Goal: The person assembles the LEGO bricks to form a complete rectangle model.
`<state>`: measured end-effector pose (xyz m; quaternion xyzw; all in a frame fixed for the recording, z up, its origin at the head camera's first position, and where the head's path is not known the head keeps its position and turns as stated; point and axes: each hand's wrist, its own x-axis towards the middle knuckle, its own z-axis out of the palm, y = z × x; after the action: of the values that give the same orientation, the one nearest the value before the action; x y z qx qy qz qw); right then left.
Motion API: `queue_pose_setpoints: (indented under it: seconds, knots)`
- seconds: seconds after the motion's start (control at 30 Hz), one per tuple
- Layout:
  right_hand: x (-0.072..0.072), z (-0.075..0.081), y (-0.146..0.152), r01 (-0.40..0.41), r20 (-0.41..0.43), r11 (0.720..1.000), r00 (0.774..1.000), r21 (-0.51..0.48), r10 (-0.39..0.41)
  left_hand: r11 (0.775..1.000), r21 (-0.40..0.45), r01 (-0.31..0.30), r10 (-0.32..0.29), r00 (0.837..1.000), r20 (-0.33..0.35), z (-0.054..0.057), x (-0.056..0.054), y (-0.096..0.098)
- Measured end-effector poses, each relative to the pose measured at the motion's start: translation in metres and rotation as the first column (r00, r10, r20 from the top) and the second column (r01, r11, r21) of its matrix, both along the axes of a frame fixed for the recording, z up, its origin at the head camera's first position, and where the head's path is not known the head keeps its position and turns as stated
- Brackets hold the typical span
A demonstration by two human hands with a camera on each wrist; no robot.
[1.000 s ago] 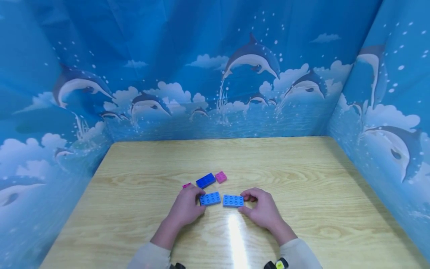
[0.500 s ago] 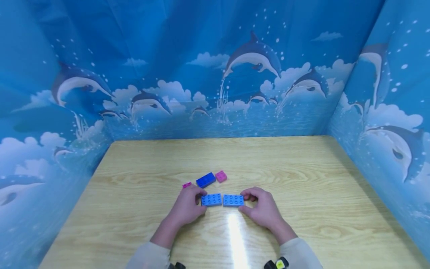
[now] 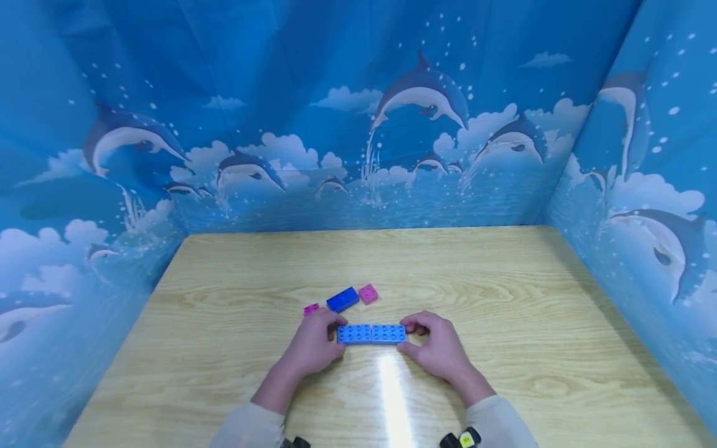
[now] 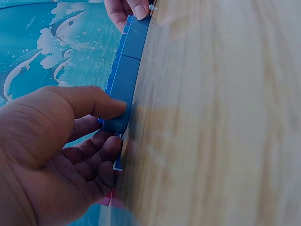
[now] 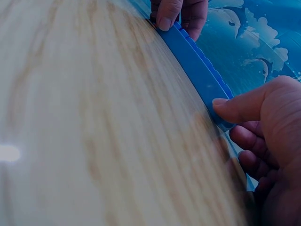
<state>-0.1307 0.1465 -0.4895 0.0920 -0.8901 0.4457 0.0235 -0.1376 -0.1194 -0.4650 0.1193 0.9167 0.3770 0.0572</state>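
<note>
Two light blue building blocks with studs on top lie end to end on the wooden table, forming one straight row. My left hand pinches the outer end of the left light blue block between thumb and fingers. On the other side, my right hand pinches the outer end of the right light blue block. In the left wrist view, a thin seam shows where the left block meets the right one. The thumb of each hand presses the near long side of its block.
Behind the row lie a dark blue block and a small pink block beside it. Another pink block is partly hidden behind the left hand. The wooden table is bordered by a dolphin-printed curtain.
My left hand has slid its light blue block to the right and straightened it, closing the gap to the right block. The right hand and its block have stayed nearly still.
</note>
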Motion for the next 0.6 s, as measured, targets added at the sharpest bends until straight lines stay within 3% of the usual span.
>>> queue_pose_setpoints:
  seconds: [0.33, 0.47, 0.6]
  knots:
    - [-0.0006, -0.0004, 0.0001, -0.003, -0.007, 1.0, 1.0, 0.003, 0.003, 1.0, -0.005, -0.005, 0.005, 1.0, 0.015, -0.0006, -0.0003, 0.002]
    - [-0.0007, -0.0001, 0.0, -0.004, -0.006, 1.0, 1.0, 0.005, 0.004, 1.0, 0.02, 0.002, -0.002, 1.0, 0.001, -0.0011, -0.0002, -0.0006]
    - [-0.0005, 0.0004, -0.0001, -0.004, 0.001, 1.0, 1.0, 0.011, 0.004, 0.998, 0.057, -0.03, 0.029, 1.0, 0.009, 0.0, 0.0003, -0.0038]
